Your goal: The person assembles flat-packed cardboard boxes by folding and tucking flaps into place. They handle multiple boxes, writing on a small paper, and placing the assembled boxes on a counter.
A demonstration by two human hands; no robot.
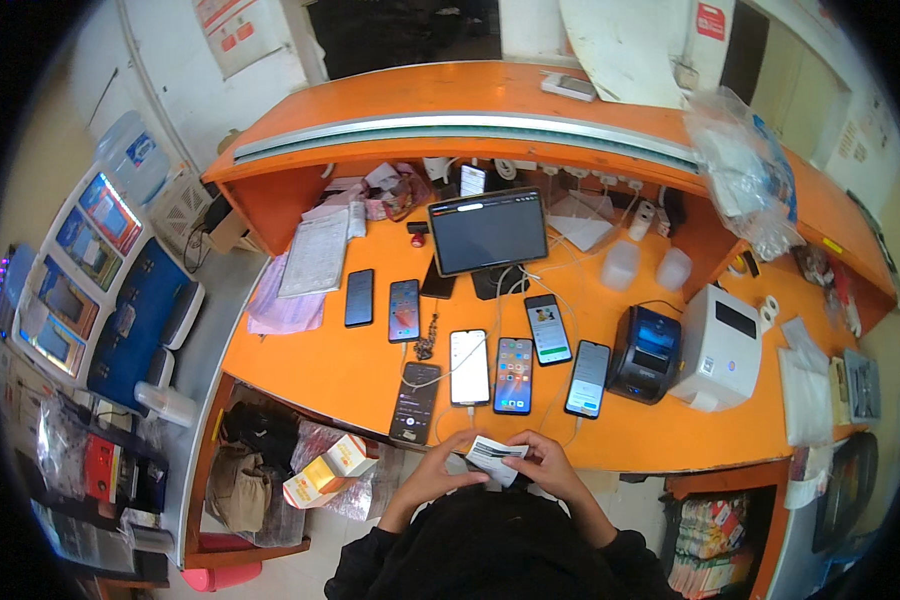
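Observation:
Close to my body, at the desk's front edge, a small white printed paper slip [494, 459] is held between both hands. My left hand [436, 476] grips its left side, thumb across the lower edge and fingers behind. From the right, my right hand [548, 468] pinches the slip. Just beyond my hands lie several phones: a white-screened phone [469, 368] with a cable plugged in, a phone showing app icons [513, 376], and a dark-screened phone [415, 402] near the edge. Another lit phone [587, 379] lies to the right, below a tilted phone [547, 328].
A tablet [490, 236] stands at the desk's middle, cables trailing beside it. On the right sit a black printer [647, 352] and a white printer [718, 350]. Papers [315, 255] lie at the left. A yellow-and-white box [331, 470] is below the left edge, by an open shelf [255, 470].

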